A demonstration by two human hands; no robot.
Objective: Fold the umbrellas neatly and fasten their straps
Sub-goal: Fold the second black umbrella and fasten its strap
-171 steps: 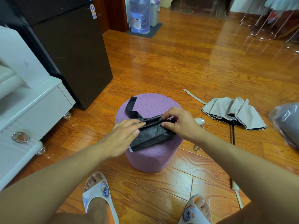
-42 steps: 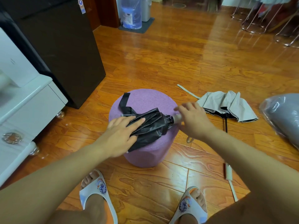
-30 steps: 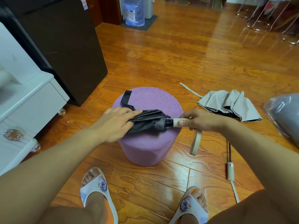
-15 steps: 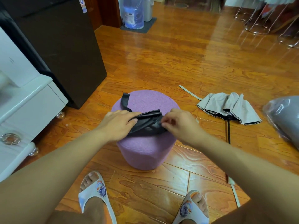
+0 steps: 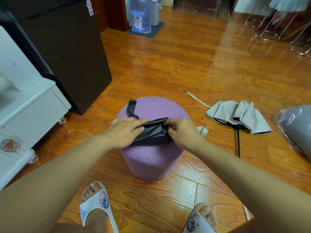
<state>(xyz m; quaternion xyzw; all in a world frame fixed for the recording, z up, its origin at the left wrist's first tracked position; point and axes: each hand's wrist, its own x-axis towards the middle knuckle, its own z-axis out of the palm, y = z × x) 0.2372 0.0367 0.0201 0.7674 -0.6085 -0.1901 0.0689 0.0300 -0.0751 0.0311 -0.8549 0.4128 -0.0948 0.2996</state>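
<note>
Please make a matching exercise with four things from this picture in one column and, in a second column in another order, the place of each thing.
Things:
1. black umbrella
2. grey umbrella
3. black strap
4. water bottle

Places:
A. on the floor, right of the stool
B. lying loose on top of the purple stool
C. far end of the room, on a dark mat
D. on the stool, between the left hand and the right hand

Pairs: 1-D, 2-A, 3-B, 4-C
</note>
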